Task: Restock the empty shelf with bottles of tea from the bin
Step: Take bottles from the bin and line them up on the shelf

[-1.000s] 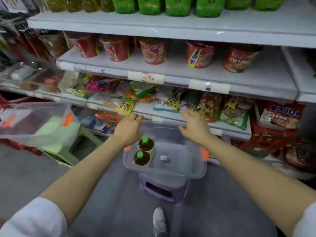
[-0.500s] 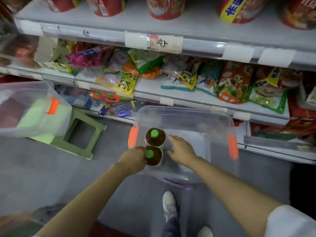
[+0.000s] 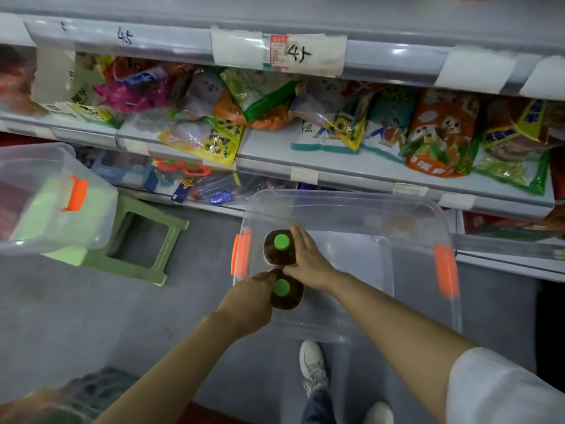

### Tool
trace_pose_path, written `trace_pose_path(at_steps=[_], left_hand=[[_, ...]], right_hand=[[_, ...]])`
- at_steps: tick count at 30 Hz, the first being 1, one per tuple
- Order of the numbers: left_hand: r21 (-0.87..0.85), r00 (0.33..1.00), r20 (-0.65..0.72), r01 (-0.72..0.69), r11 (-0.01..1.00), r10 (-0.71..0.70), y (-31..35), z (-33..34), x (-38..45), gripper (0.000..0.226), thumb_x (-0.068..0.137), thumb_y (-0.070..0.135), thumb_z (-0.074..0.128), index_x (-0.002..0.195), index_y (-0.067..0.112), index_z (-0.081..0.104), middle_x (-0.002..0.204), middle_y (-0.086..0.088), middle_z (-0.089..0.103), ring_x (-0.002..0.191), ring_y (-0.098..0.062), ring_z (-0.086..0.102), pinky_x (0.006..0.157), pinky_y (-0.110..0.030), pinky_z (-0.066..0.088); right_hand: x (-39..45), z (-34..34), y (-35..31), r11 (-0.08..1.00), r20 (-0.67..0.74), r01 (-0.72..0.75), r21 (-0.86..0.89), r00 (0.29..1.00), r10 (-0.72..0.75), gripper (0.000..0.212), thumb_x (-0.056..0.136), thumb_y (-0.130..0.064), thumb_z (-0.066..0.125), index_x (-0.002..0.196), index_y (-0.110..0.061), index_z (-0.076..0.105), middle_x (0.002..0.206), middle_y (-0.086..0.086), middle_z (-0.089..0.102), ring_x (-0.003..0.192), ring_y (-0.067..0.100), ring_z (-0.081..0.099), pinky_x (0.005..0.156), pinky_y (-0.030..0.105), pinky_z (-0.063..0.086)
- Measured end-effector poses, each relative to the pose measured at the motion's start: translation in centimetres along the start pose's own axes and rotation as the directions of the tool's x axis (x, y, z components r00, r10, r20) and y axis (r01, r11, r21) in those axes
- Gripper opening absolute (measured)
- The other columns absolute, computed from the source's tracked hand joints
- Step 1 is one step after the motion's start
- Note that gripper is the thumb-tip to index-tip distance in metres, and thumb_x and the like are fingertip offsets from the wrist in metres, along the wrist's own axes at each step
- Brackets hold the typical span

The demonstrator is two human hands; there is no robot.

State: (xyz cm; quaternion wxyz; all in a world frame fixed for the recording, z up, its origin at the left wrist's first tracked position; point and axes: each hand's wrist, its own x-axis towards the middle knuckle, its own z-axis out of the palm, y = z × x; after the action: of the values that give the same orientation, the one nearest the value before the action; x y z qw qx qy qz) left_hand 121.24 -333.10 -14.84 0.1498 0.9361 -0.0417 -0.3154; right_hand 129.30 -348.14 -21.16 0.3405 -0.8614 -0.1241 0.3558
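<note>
Because both bottles look full of dark liquid, each will likely feel fairly heavy for its size, rigid at the neck and cap but a little yielding in the thin plastic wall, and possibly slick where the label film wraps it.

On the left, the left hand point(image 3: 249, 296) curls against the side of the nearer brown tea bottle with a bright green screw cap point(image 3: 286, 290), its fingers wrapped at the shoulder; whether they have fully closed around it I cannot tell, since the hand hides the far side of its own grasp. A hold just under the cap, at the shoulder, seems the safest, as the body below is wider and smoother.

Just beyond it, touching or nearly so, stands the farther brown tea bottle with the same green cap point(image 3: 279, 247). The right hand point(image 3: 305, 258) lies along its right flank with the fingers extended and loosely cupped, resting on it rather than clamped.

Both bottles stand upright in the left end of the clear plastic storage bin with orange latches point(image 3: 412, 215), which is otherwise bare. Seen from above, each shows a round green cap over a squarish amber-brown shoulder. No empty shelf is in view here.
</note>
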Motion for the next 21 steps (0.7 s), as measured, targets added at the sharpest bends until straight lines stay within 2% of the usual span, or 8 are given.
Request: trace_pose_path(at_steps=[5, 8, 13, 18, 21], left_hand=[[0.033, 1.000, 0.014, 0.006, 0.999, -0.007, -0.1, 0.0, -0.1, 0.057, 0.092, 0.012, 0.053, 0.146, 0.022, 0.038, 0.137, 0.002, 0.054, 0.115, -0.017, 0.059, 0.098, -0.030, 0.050], [0.066, 1.000, 0.021, -0.009, 0.998, 0.007, -0.1, 0.2, -0.2, 0.064, 0.091, 0.013, 0.054, 0.150, 0.021, 0.031, 0.144, 0.001, 0.047, 0.119, -0.019, 0.057, 0.101, -0.032, 0.048], [0.131, 0.999, 0.038, -0.032, 0.991, 0.027, 0.7, 0.6, 1.3, 0.084, 0.085, 0.021, 0.069, 0.153, 0.020, 0.020, 0.157, -0.002, 0.028, 0.139, -0.022, 0.037, 0.113, -0.035, 0.035], [0.047, 0.988, 0.106, -0.115, 0.992, 0.110, 1.2, -0.5, 3.8, 0.091, 0.068, 0.023, 0.085, 0.143, 0.036, 0.035, 0.140, 0.002, 0.051, 0.126, -0.022, 0.050, 0.105, -0.037, 0.044], [-0.068, 0.990, 0.071, -0.118, 0.991, 0.123, 1.5, -0.4, 4.6, 0.092, 0.062, 0.031, 0.087, 0.138, 0.036, 0.036, 0.133, 0.001, 0.056, 0.118, -0.023, 0.056, 0.100, -0.040, 0.047]], right_hand=[[1.6, -0.7, 1.0, 0.998, 0.008, 0.047, 0.047, 0.999, -0.047, 0.097, 0.075, -0.052, 0.073, 0.146, -0.037, 0.009, 0.155, -0.001, 0.015, 0.140, 0.027, 0.029, 0.111, 0.049, 0.036], [1.9, -1.2, 2.0, 0.996, 0.000, 0.089, -0.024, 0.996, -0.089, 0.098, 0.073, -0.050, 0.076, 0.146, -0.036, 0.012, 0.154, 0.002, 0.020, 0.136, 0.029, 0.037, 0.109, 0.047, 0.038], [1.7, -2.5, 3.0, 0.997, -0.120, 0.071, 0.016, 0.990, -0.069, 0.093, 0.065, -0.041, 0.084, 0.139, -0.029, 0.029, 0.147, 0.003, 0.032, 0.130, 0.027, 0.044, 0.105, 0.041, 0.040], [0.3, -4.2, 4.8, 0.998, -0.238, -0.005, 0.063, 0.971, 0.019, 0.086, 0.054, -0.040, 0.088, 0.126, -0.027, 0.043, 0.130, 0.002, 0.049, 0.117, 0.021, 0.051, 0.097, 0.034, 0.045], [-1.2, -5.3, 6.1, 0.996, -0.275, -0.045, 0.081, 0.959, 0.066, 0.080, 0.051, -0.034, 0.090, 0.118, -0.024, 0.048, 0.118, 0.001, 0.056, 0.109, 0.020, 0.054, 0.091, 0.033, 0.047]])
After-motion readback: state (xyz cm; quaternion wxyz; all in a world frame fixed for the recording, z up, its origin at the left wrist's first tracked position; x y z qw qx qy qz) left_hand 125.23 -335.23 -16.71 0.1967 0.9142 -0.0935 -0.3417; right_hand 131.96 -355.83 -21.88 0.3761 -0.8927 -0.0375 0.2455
